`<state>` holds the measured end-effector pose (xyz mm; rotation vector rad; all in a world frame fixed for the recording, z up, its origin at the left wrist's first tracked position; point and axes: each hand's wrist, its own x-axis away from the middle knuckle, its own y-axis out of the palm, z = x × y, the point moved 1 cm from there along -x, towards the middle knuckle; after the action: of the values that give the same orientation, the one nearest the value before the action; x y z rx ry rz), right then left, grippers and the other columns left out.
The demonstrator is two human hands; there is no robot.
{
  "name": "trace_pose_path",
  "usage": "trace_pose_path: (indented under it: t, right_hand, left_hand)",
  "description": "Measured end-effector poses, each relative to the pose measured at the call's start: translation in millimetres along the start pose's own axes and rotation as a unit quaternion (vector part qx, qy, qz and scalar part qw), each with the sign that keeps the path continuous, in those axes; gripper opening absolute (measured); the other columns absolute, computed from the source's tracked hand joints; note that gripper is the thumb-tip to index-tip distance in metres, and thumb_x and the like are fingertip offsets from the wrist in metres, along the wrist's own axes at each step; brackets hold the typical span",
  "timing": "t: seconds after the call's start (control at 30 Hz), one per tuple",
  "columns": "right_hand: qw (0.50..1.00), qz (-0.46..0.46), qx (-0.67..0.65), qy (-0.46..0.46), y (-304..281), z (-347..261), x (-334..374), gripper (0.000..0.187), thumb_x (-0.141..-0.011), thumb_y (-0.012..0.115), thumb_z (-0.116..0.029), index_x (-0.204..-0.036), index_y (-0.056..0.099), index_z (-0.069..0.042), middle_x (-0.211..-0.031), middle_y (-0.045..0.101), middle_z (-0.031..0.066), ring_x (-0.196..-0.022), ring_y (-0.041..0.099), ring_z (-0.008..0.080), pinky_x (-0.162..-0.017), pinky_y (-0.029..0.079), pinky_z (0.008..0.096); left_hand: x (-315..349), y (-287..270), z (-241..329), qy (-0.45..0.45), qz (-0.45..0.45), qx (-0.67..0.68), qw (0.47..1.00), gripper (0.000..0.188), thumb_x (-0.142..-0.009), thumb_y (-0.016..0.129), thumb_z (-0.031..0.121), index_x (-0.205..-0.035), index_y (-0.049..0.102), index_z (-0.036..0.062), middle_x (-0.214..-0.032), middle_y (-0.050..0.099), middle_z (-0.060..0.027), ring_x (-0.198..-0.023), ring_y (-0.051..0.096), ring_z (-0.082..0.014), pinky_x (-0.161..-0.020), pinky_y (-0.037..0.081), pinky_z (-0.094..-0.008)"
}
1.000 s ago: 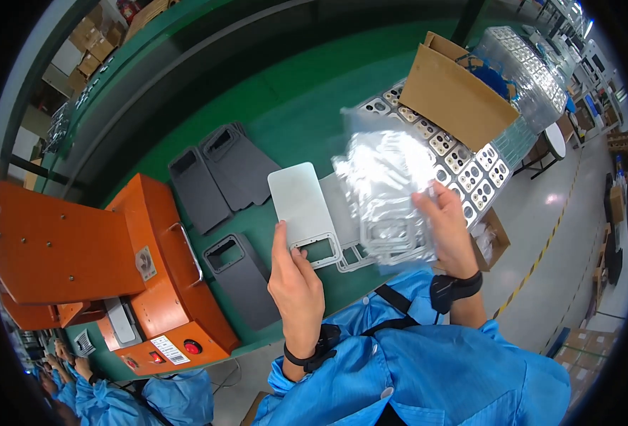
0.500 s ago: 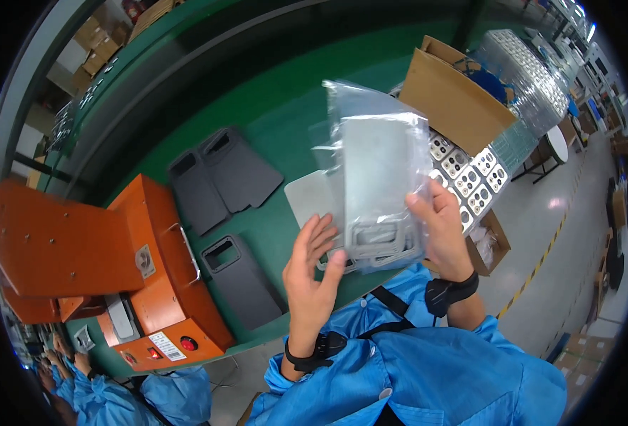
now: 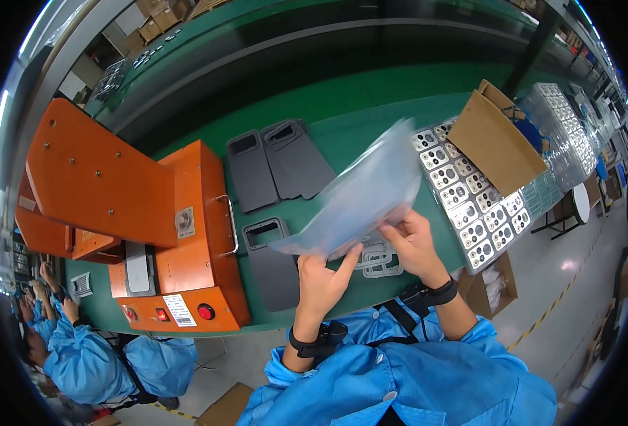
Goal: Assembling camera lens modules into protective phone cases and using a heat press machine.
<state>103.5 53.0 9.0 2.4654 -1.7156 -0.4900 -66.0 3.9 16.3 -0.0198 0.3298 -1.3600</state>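
Note:
My left hand (image 3: 322, 284) and my right hand (image 3: 412, 247) hold a clear plastic bag (image 3: 364, 188) between them over the table. The bag is tilted and blurred by motion; flat sheet-like contents inside it are hard to make out. The right fingers pinch its near edge, and the left thumb and fingers close on the lower corner. Beneath the hands lie several pale rounded frames (image 3: 381, 261), partly covered. Left of the bag, a dark grey phone-shaped shell (image 3: 271, 273) with a window cut-out lies flat. Farther back are more dark grey shells (image 3: 254, 174).
An orange press machine (image 3: 207, 248) with buttons and a side handle stands at left. At right is a tray of camera-lens plates (image 3: 481, 227), a cardboard box (image 3: 498, 138) resting on it. Another box (image 3: 502, 284) sits below the table edge. A blue-clad co-worker (image 3: 90, 362) is at lower left.
The bag has swung from upright to a leftward slant. My left hand, open before, has closed on its edge. The view has shifted, showing more of the tray.

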Motion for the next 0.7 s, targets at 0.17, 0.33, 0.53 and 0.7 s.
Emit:
trace_pose_path:
  t: [0.17, 0.33, 0.53, 0.7]
  right_hand:
    - [0.999, -0.023, 0.033, 0.002, -1, 8, -3, 0.031, -0.096, 0.052, 0.003, -0.127, 0.054, 0.002, -0.111, 0.060, 0.0063, -0.105, 0.056, 0.0127, -0.091, 0.046, 0.0269]
    - [0.993, -0.036, 0.105, -0.030, 6, -7, -14, 0.051, -0.092, 0.061, -0.009, -0.138, 0.042, 0.003, -0.130, 0.052, 0.0101, -0.120, 0.050, 0.0183, -0.103, 0.039, 0.0330]
    - [0.994, -0.097, 0.034, -0.048, 2, -29, -39, 0.062, -0.084, 0.073, -0.016, -0.135, 0.045, 0.004, -0.133, 0.054, 0.0129, -0.119, 0.052, 0.0185, -0.103, 0.040, 0.0326]
    - [0.938, -0.208, 0.275, -0.019, 9, -92, -93, 0.050, -0.074, 0.084, -0.025, -0.113, 0.065, 0.002, -0.103, 0.069, 0.0109, -0.095, 0.064, 0.0171, -0.084, 0.049, 0.0298]
  left_hand:
    - [-3, 6, 4, -0.022, 0.043, 0.040, 0.998, 0.028, -0.080, 0.079, 0.016, -0.101, 0.072, -0.0006, -0.097, 0.072, -0.0131, -0.089, 0.068, -0.0223, -0.083, 0.051, -0.0338]
    - [-23, 12, 17, 0.035, 0.052, 0.013, 0.998, 0.028, -0.079, 0.079, 0.016, -0.100, 0.072, -0.0012, -0.100, 0.073, -0.0129, -0.089, 0.070, -0.0227, -0.081, 0.052, -0.0340]
    - [-30, 12, 4, -0.046, 0.037, 0.030, 0.998, 0.030, -0.080, 0.078, 0.016, -0.100, 0.070, -0.0052, -0.094, 0.074, -0.0159, -0.083, 0.072, -0.0252, -0.073, 0.055, -0.0344]
    - [-34, 5, 1, -0.030, -0.007, 0.048, 0.998, 0.030, -0.081, 0.076, 0.016, -0.100, 0.069, -0.0070, -0.092, 0.074, -0.0166, -0.082, 0.072, -0.0232, -0.074, 0.054, -0.0326]
